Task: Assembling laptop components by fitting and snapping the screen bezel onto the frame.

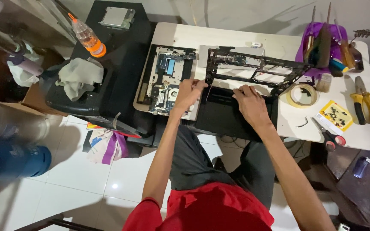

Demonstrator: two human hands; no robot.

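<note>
**A:** While I'm looking down through the head camera, I'm seeing the left hand (188, 92) resting at the left corner of the black laptop frame (253, 68), fingers curled and pinching its edge.

**B:** And the other one?

**A:** The right hand (250, 102) is lying flat, fingers spread, pressing on the dark laptop base (225, 115) just under the frame's front rail. It's gripping nothing, only bearing down.

**B:** Where's the frame sitting?

**A:** It's sitting on the white tabletop (279, 124), tilted up at the back, beside the bare circuit board (168, 79) to its left. A roll of tape (302, 95) is lying just to its right, with scissors (328, 136) and yellow-handled pliers (363, 102) further over.

**B:** How are you judging its handling?

**A:** I'm judging it light, thin and springy, a skeleton of plastic ribs that would likely crack if twisted. I'm favouring the thicker corners and outer rails for a hold, not the slim cross-bars, and I'm keeping clear of the small wires inside.
</note>
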